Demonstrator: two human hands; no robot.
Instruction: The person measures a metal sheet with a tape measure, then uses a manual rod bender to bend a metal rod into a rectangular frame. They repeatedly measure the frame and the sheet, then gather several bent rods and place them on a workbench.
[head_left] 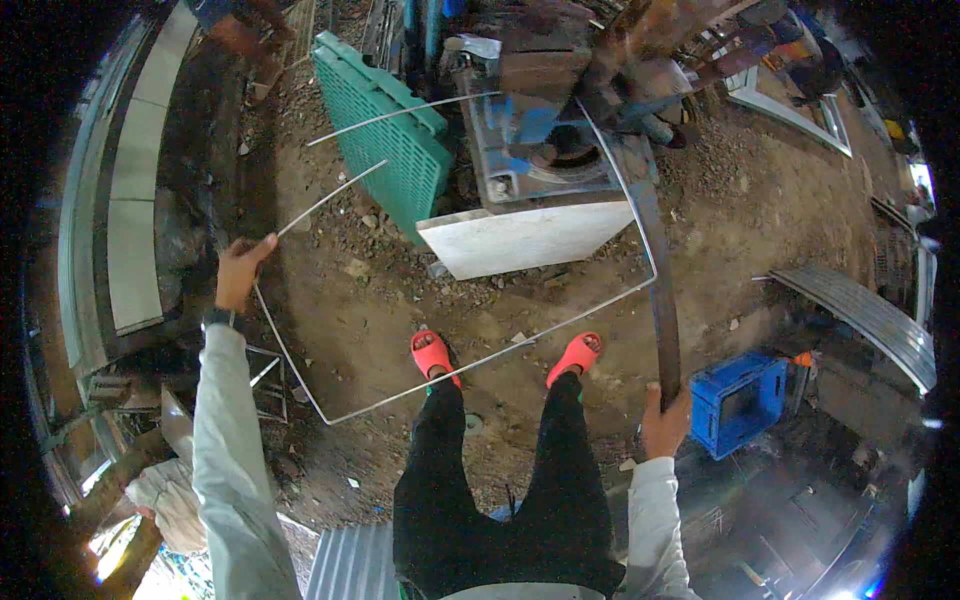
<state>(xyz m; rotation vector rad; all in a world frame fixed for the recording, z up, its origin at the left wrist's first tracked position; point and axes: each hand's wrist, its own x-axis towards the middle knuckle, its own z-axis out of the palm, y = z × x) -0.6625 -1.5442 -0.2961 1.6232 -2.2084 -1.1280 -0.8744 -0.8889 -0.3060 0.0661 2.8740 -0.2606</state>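
Crate of blue plastic [707,412] stands on the ground to the right, just beyond the right hand [665,425]; its inside is dark, and I cannot tell what it holds. A small orange item [803,358] shows at its far right corner.

The thin metal rod [500,352], bent into an angular, unclosed outline, spans the middle of the scene in front of the person. Its near side crosses above the pink sandals [432,355], and its right side runs up toward a heavy metal machine [535,125] with blue patches. The left hand [243,275] pinches the rod on its left side, near a free end. The right hand is wrapped around the near end of a dark flat bar [667,330], which runs away toward the machine's right side; whether rod and bar touch is unclear.

A white board [530,240] leans at the machine's near side, with a green perforated plastic panel [385,130] tilted up to its left. The rod's far left portions pass across the view of that panel. A corrugated sheet [850,315] lies at right, beyond the crate, and a pale frame [842,128] lies farther off. Pale panels [135,200] line the left edge.
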